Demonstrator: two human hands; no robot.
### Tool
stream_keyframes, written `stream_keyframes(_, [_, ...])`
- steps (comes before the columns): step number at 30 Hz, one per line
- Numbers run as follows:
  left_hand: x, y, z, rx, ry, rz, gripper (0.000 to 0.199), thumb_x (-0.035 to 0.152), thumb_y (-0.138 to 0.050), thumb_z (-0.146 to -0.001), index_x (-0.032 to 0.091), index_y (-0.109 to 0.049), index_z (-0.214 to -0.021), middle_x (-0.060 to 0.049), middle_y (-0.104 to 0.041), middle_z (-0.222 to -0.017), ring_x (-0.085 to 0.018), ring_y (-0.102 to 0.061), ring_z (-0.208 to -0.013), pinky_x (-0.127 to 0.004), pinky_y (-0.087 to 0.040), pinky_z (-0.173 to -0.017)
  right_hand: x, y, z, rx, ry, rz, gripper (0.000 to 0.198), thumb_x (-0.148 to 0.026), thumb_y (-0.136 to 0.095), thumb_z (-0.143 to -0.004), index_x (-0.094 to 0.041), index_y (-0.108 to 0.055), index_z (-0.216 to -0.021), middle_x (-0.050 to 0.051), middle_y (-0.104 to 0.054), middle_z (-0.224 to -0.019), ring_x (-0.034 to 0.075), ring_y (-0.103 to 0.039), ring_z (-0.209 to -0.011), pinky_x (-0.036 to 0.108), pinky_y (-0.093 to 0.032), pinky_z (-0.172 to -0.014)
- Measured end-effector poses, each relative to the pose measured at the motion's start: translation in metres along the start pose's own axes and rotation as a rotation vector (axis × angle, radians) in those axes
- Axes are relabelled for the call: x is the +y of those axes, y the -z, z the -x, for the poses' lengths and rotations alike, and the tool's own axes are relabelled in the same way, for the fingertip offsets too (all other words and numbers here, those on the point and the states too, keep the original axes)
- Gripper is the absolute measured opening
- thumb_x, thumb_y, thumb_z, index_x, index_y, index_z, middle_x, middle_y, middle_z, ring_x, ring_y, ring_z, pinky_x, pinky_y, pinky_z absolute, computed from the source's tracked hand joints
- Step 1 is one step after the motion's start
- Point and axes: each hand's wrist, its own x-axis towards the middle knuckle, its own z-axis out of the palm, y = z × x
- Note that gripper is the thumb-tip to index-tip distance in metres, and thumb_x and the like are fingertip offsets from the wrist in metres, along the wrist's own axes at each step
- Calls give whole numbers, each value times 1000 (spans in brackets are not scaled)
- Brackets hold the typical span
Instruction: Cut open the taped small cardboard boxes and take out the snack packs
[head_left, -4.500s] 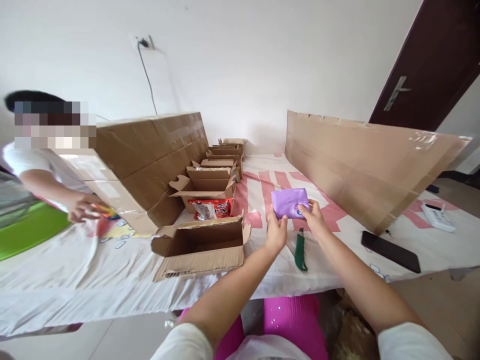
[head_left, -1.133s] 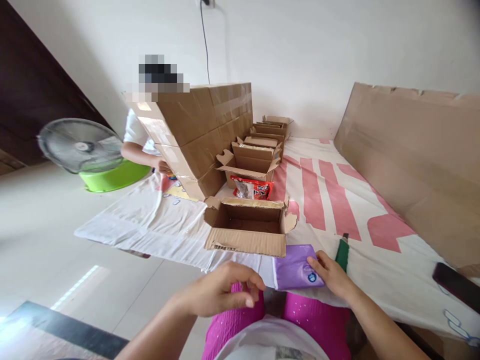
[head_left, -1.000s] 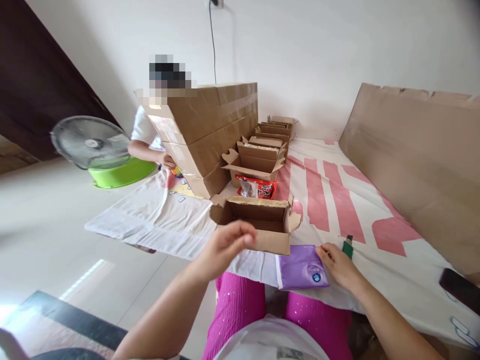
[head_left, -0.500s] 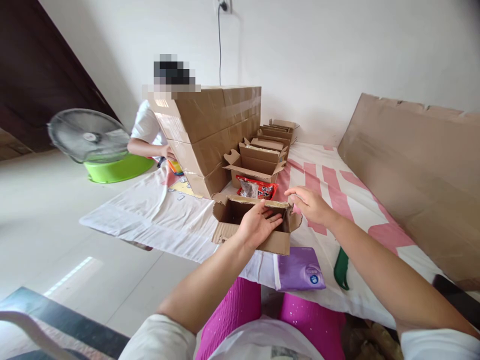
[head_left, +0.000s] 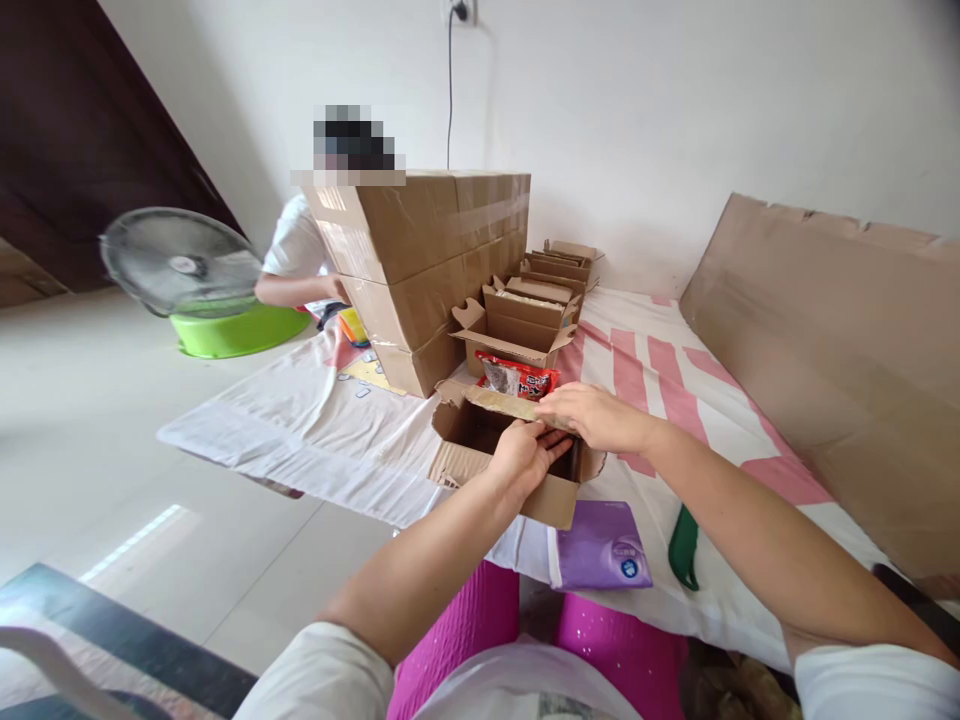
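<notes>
Two bare hands, the left hand (head_left: 523, 455) and the right hand (head_left: 596, 412), meet at an open, brown, rectangular corrugated-cardboard box (head_left: 553, 503) near the front edge of the counter (head_left: 255, 430), which is spread with a white cloth patterned in pink. Left hand: fingers extended and slightly parted, reaching over the near wall into the right half of the box. Right hand: fingers straight and close together, laid over the far edge of the box towards its right end; whether they pinch the cardboard cannot be told, their undersides being hidden. The short end flaps of the box stand outward.

Just beside the box, on its near right, a flat, purple, soft-wrapped packet (head_left: 596, 545) with a blue emblem lies at the front edge of the counter. Farther right, beneath the right forearm, lies a green-handled cutter (head_left: 682, 548), its upper end covered by the arm. Behind the box rests a red and clear plastic food packet (head_left: 519, 378), and beyond it a row of open brown cartons (head_left: 506, 338) recedes towards the wall.

Left of the row: a stack of taped brown cartons (head_left: 416, 225), with a co-worker's white sleeve (head_left: 291, 242) partly visible behind it. Right: a large brown cardboard panel (head_left: 817, 370) standing on edge. Far left: a grey round fan (head_left: 180, 265) above a bright green basin (head_left: 232, 330).
</notes>
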Motion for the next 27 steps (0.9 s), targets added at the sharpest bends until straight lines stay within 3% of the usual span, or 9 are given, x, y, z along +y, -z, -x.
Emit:
stream_keyframes(3, [-1, 1, -2, 8, -13, -21, 20, -2, -45, -82, 14, -52, -92, -5, -64, -73, -16, -67, -64, -42, -56, -80, 1, -1, -6, -35, 81, -17, 33, -6, -54, -82, -20, -70, -108, 7, -72, -107, 22, -60, -103, 36, -46, -89])
stream_keyframes(7, [-2, 2, -2, 13, -20, -39, 19, 0, -44, -85, 15, -53, -92, -5, -65, -75, -16, -68, -66, -44, -55, -82, 4, 1, -4, 13, 13, 25, 17, -9, -57, -83, -18, -71, -84, 6, -70, -86, 20, -61, -87, 32, -47, -80])
stream_keyframes(12, [-1, 2, -1, -15, -14, -50, 25, 0, -45, -84, 16, -56, -99, -6, -67, -81, -17, -69, -69, -45, -54, -85, 4, 2, 10, 39, -66, -24, 20, -5, -53, -81, -19, -68, -83, 4, -69, -86, 17, -62, -79, 28, -47, -73])
stream_keyframes(18, [-1, -1, -2, -92, 94, -88, 10, 1, -52, -84, 8, -60, -82, -12, -66, -75, -21, -69, -75, -43, -57, -84, -1, 1, 17, 69, -62, -83, 19, -5, -54, -79, -20, -67, -77, 2, -69, -83, 16, -63, -77, 27, -47, -71])
stream_keyframes(23, [-6, -1, -2, -103, 37, -114, 21, -10, -48, -77, 7, -61, -80, -8, -66, -69, -16, -68, -63, -38, -58, -80, 1, 4, 24, 61, -50, -181, 17, -10, -55, -82, -20, -69, -81, 3, -72, -87, 17, -66, -82, 31, -51, -77])
stream_keyframes(27, [-7, 2, 0, -138, 18, -131, 18, -9, -51, -76, 3, -64, -77, -13, -70, -72, -18, -70, -64, -40, -58, -82, 7, 10, 30, 46, -102, -348, 16, -13, -57, -81, -21, -69, -76, 3, -73, -88, 18, -69, -87, 33, -54, -82])
